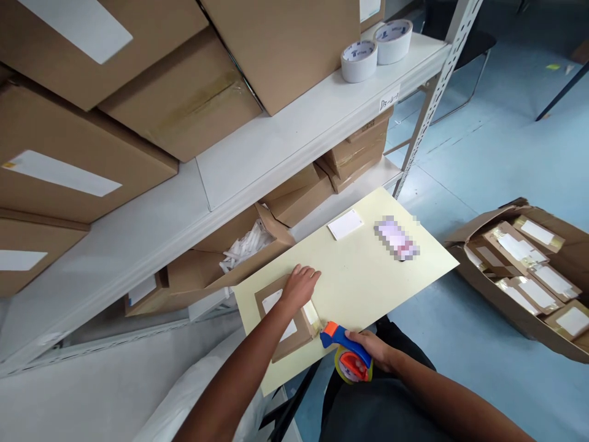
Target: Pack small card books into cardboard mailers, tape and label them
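Left hand (300,286) lies flat, fingers spread narrowly, pressing down on a small cardboard box (285,322) with a white label. The box sits at the near left corner of a pale yellow board (368,282). Right hand (373,347) is wrapped around the handle of a blue-and-orange tape dispenser (348,356); the dispenser's front end touches the box's right edge, where a strip of clear tape (311,313) shows. Farther along the board: a white card (345,224) and a blurred-out item beside it. Two tape rolls (375,50) stand on the white shelf (276,141). An open carton (529,276) of labelled small boxes rests on the floor, right.
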Demonstrator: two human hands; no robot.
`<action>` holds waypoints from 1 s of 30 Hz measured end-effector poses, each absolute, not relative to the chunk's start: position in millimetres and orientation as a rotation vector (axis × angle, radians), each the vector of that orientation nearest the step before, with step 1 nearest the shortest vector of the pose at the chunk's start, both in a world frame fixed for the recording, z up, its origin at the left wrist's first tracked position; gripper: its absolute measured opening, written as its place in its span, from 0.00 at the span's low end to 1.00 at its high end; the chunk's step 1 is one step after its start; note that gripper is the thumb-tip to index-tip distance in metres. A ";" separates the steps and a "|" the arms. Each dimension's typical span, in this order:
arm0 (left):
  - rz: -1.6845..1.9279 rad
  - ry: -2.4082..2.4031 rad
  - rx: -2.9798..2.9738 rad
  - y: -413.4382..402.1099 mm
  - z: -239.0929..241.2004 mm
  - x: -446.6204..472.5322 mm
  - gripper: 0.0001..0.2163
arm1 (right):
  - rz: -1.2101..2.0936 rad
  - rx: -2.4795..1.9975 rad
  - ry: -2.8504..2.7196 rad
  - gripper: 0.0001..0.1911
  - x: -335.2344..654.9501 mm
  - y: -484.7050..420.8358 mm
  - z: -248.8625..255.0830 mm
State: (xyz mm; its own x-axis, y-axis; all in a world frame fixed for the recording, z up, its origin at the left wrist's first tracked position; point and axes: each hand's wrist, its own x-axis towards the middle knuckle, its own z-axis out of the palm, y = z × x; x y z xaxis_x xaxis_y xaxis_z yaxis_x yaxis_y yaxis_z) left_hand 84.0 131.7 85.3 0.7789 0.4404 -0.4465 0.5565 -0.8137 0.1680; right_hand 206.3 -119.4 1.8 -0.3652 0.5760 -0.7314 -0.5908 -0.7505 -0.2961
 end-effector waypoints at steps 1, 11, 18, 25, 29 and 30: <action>-0.571 0.662 2.645 130.3 89.9 76.8 0.17 | 2.140 -1.153 0.006 0.23 205.5 -120.1 3.5; -0.713 0.470 2.563 140.9 89.7 32.6 0.31 | 2.059 -1.119 0.173 0.22 224.4 -101.6 12.4; -0.754 0.842 2.517 168.8 93.7 41.6 0.32 | 2.117 -1.127 0.126 0.26 269.4 -39.1 22.0; -0.804 0.920 2.494 170.9 84.0 28.0 0.32 | 2.222 -0.977 0.230 0.29 262.9 -45.1 7.5; -0.790 1.031 2.458 169.9 81.4 16.9 0.32 | 2.201 -1.030 0.223 0.28 262.0 -63.4 3.4; -0.807 1.064 2.441 170.1 82.2 15.0 0.32 | 2.184 -1.057 0.215 0.27 263.0 -67.7 3.6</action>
